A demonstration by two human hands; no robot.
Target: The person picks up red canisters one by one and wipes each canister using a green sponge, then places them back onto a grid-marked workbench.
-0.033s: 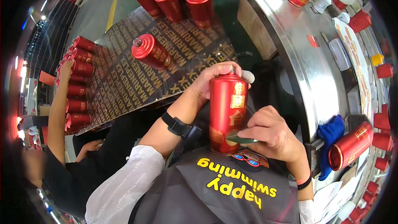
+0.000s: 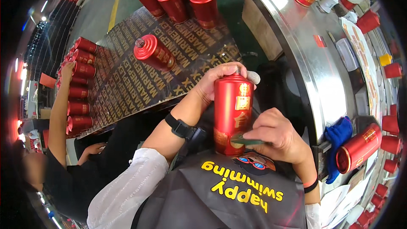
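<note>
Before me stands a red bottle [image 2: 224,106] with gold markings on its side, its base against my grey apron [image 2: 199,199]. My left hand [image 2: 215,79] is closed round its shoulder and neck; a pale cover sits on one fingertip. In my right hand [image 2: 279,135], pinched between the fingers, is a thin dark-green flat piece [image 2: 251,141]. Its tip touches the lower front of the bottle, by the gold marking. What kind of tool the piece is, I cannot tell.
A single red bottle [image 2: 154,54] stands on the printed board [image 2: 135,76] ahead, with several more behind. At left, a co-worker's hand [image 2: 68,68] touches a row of bottles. The metal bench [image 2: 307,65] on my right carries a blue cloth [image 2: 338,138] and a lying red bottle [image 2: 360,148].
The green piece in my right hand has shifted and tilted very slightly against the bottle. My left hand keeps its hold on the bottle.
</note>
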